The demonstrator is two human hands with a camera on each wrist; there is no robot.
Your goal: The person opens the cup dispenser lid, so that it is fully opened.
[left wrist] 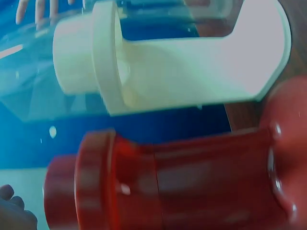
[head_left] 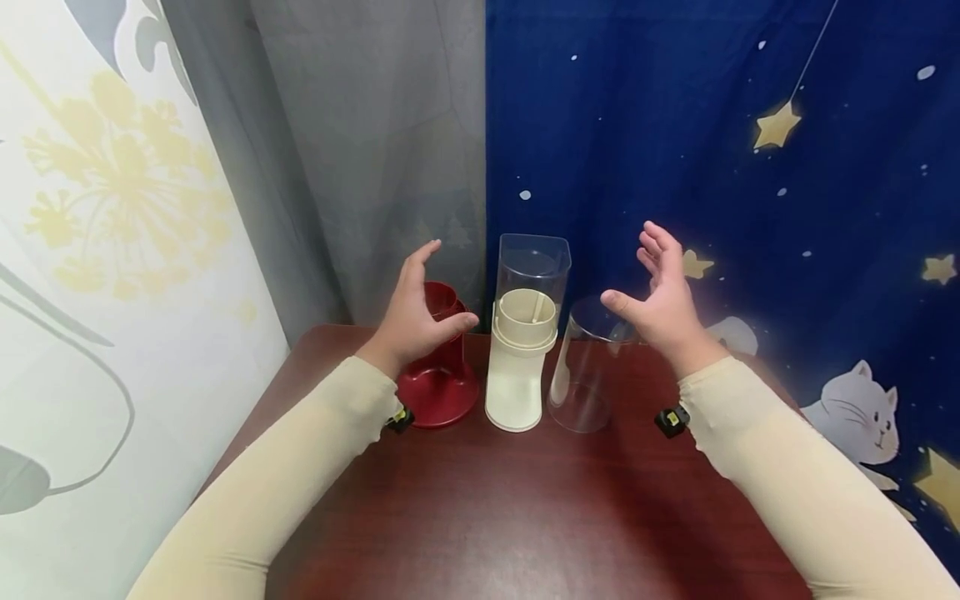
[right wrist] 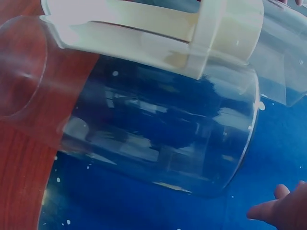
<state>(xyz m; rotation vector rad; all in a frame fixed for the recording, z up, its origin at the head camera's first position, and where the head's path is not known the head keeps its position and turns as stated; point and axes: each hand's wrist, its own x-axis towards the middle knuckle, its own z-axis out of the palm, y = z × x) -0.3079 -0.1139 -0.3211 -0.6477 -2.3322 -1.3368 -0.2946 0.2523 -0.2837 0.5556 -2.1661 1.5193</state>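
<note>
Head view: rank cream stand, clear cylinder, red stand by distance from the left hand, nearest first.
From the left hand:
1. Red stand: leftmost of the three, partly hidden behind the hand.
2. Cream stand: middle.
3. Clear cylinder: rightmost.

A dark reddish-brown table [head_left: 450,517], its far left corner rounded and its surface glossy (a pale sheen lay across the middle), bore three upright pieces in a row near its far edge. A red stand [head_left: 438,396] stood on its broad base at the left, a cream stand [head_left: 514,392] just beside it, and a clear cylinder [head_left: 581,379] at the right.
</note>
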